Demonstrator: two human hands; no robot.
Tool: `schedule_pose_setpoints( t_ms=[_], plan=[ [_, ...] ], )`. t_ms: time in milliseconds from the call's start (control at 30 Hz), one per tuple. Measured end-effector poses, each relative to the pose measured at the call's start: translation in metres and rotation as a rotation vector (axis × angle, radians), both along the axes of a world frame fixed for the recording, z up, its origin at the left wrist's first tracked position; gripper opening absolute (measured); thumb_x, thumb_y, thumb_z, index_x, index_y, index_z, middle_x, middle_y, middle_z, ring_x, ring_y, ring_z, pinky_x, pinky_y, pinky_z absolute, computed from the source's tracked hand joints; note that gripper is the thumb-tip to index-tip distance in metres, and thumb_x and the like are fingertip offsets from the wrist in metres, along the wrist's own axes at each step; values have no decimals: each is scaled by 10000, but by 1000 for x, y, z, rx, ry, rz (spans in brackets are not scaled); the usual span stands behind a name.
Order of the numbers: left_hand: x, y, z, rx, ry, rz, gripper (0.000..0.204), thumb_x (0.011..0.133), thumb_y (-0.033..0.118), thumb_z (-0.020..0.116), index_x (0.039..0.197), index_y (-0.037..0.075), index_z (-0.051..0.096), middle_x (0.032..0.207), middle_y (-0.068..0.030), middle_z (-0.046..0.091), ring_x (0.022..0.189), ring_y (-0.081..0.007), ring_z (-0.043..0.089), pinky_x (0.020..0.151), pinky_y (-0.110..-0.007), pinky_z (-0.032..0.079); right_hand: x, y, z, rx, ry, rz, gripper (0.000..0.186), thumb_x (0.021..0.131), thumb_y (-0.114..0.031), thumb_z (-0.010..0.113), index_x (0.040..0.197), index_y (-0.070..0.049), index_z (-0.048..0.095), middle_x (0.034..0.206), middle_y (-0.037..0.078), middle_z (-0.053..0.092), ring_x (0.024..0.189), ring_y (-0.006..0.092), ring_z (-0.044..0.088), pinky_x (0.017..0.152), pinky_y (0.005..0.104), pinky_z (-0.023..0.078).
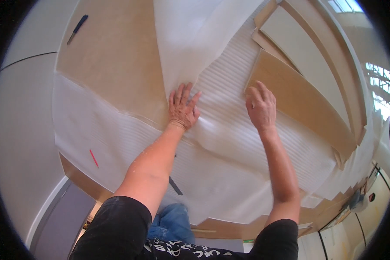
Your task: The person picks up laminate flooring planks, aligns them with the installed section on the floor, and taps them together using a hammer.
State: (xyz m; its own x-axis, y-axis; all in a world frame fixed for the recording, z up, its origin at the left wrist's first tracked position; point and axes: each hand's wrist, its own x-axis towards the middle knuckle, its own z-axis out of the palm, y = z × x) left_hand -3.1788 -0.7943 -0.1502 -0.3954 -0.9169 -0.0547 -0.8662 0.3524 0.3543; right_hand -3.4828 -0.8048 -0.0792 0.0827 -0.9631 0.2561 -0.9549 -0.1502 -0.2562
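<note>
Lying partly over a broad, flat, light-brown board (112,56), a wide, translucent white foam sheet (238,173) with faint ribs stretches under both hands and toward the person's body. A smooth, loose white flap (190,34) narrows from the far edge down to the left hand; whether it belongs to the same piece is not clear. On the right, a long, tan wooden panel (294,95) rests on the ribbed part, with a pale, white-faced panel (303,39) beyond it.

The bare left hand (185,108) lies palm down with fingers fanned, pressing at the flap's narrow tip. The bare right hand (262,106) is well apart from it, fingers curled, near the tan panel's left end; whether it pinches or touches anything I can't make out.

The step in hand looks like laying and smoothing the foam. The next move probably calls for keeping the left hand's hold on the tip while the right draws the wrinkled part flat, without creasing it.

Among the small things are a thin-bladed, black-handled knife (79,27) on the bare board, a flat, dark-grey strip (175,185) beside the left forearm, and a slender red stick (94,158) on the foam.
</note>
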Motion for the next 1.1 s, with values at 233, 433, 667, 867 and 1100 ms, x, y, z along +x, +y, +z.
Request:
schedule_pose_setpoints(
  t_ms=[233,433,667,867,1100],
  plan=[
    [0,0,0,-51,23,-22,677,793,223,628,1459,285,524,1653,-82,315,1528,-327,268,1227,-573,178,5,29,-20,339,-1805,-1368,695,959,-437,732,1301,115,484,1180,210,631,860,276,694,626,345,577],
    [-8,-2,-2,-87,32,-29,657,806,233,617,1455,285,531,1644,-83,328,1520,-326,279,1224,-572,184,-11,26,-62,248,-1757,-1410,318,1037,-299,637,952,-1,568,764,92,666,657,235,683,530,341,559],
    [3,1,-4,-107,39,-25,629,797,244,618,1423,221,575,1637,-104,338,1523,-345,272,1222,-581,195,17,3,-31,152,-1746,-1570,320,1012,-263,679,989,41,580,816,131,648,632,226,643,483,334,531],
    [-1,1,-7,-106,36,-11,644,802,263,623,1441,239,553,1637,-94,337,1523,-338,273,1224,-587,195,13,-5,-40,139,-1692,-1628,292,989,-255,714,999,25,632,833,97,632,623,190,592,473,323,499],
    [3,0,-6,-112,68,-15,641,785,263,624,1423,223,571,1626,-103,349,1510,-348,292,1223,-594,200,12,-6,-49,45,-1755,-1712,215,1005,-247,689,1023,-49,607,826,66,577,686,186,574,572,334,551]
  ],
)
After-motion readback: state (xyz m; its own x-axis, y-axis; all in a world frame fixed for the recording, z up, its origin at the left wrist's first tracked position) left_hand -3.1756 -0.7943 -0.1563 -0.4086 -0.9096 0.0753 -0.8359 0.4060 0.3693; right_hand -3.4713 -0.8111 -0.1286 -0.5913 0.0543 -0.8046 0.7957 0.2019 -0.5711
